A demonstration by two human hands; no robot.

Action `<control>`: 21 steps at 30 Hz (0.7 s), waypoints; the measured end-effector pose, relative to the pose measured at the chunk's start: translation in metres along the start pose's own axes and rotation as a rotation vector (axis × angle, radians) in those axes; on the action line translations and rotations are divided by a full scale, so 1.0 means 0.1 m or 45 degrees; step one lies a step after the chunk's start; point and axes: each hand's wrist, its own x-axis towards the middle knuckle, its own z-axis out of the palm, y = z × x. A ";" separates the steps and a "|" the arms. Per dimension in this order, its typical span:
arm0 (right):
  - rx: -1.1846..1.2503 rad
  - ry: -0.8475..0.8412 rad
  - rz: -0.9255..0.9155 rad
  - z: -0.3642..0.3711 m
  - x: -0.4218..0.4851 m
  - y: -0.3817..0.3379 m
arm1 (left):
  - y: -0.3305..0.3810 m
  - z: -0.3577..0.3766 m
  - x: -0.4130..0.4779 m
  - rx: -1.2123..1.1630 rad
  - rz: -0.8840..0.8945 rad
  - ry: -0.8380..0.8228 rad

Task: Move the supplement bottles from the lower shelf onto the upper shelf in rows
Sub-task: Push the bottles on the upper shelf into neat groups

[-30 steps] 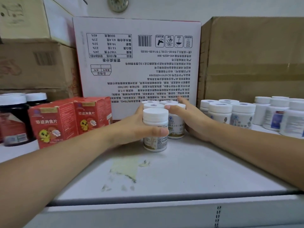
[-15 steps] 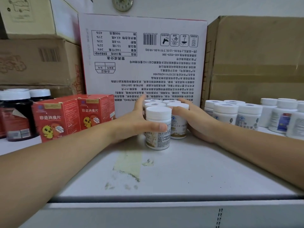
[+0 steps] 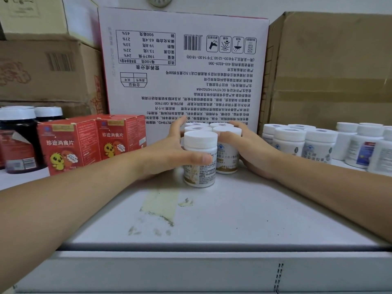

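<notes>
Past the tape scar on the upper shelf, the supplement bottles stand clustered mid-shelf. The left hand and right hand press the cluster's flanks with fingers extended (nothing gripped). Squeeze evenly and slide the rows square toward the white carton without tipping any.

The white shelf has a worn patch of yellowish tape residue a little toward 7 o'clock from its middle. At 12 o'clock a tight cluster of white-capped supplement bottles stands upright, the bottles touching each other. Behind them stands a large white carton with its print upside down. At 10 o'clock two red boxes stand side by side, and beside them, at 9 o'clock, dark jars with white lids. At 2 o'clock more white bottles stand grouped before a brown carton.
</notes>
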 end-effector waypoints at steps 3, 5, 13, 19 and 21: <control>0.016 -0.030 0.004 0.00 0.00 0.00 | 0.01 0.01 -0.01 0.010 0.007 -0.034; 0.028 -0.053 0.005 -0.01 0.01 0.00 | 0.00 0.02 0.00 -0.024 0.039 -0.058; 0.034 -0.060 0.049 -0.02 0.04 0.01 | -0.01 0.04 0.01 -0.069 0.087 -0.108; 0.030 -0.053 0.058 -0.01 0.02 -0.01 | -0.02 0.02 0.01 -0.030 0.070 -0.089; 0.035 -0.060 0.054 0.00 0.01 -0.02 | -0.02 0.02 0.00 -0.019 0.074 -0.079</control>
